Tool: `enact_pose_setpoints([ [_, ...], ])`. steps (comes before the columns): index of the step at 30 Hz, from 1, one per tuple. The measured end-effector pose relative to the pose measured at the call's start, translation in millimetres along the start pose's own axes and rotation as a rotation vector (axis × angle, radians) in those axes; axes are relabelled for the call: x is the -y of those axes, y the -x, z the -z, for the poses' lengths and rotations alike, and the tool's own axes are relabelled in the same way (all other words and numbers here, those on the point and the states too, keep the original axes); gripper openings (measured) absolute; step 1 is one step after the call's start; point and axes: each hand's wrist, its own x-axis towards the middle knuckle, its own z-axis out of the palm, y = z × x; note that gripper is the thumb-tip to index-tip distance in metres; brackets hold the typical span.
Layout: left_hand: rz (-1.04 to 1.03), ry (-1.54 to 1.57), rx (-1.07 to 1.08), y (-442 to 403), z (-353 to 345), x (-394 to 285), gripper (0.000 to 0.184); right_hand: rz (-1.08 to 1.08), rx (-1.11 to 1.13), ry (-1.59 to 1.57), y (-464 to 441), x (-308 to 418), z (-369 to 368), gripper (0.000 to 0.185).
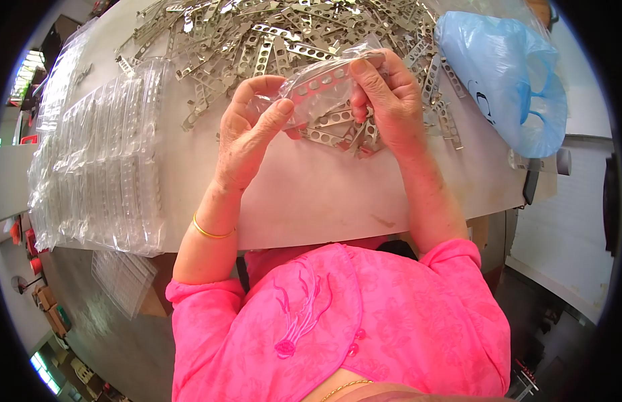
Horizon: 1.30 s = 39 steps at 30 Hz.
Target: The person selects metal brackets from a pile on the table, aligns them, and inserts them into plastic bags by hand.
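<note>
A perforated metal strip with a row of round holes lies in a clear plastic bag, held up between my two hands. My left hand pinches the bag's left end between thumb and fingers. At the other end, my right hand grips the strip and the plastic, its thumb on top. Behind and below the hands spreads a large heap of similar metal strips on the pale table.
Clear plastic packs are laid in rows at the table's left, some over the front edge. A blue plastic bag sits at the right. A dark object is at the right table edge.
</note>
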Motion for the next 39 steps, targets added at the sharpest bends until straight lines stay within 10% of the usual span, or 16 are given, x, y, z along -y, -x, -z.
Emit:
enact_pose_setpoints([
  [39,-0.172,0.070,-0.135,-7.1,9.6,9.8,0.010,-0.047,0.102,-0.071,-4.2,-6.6,4.9,0.007],
])
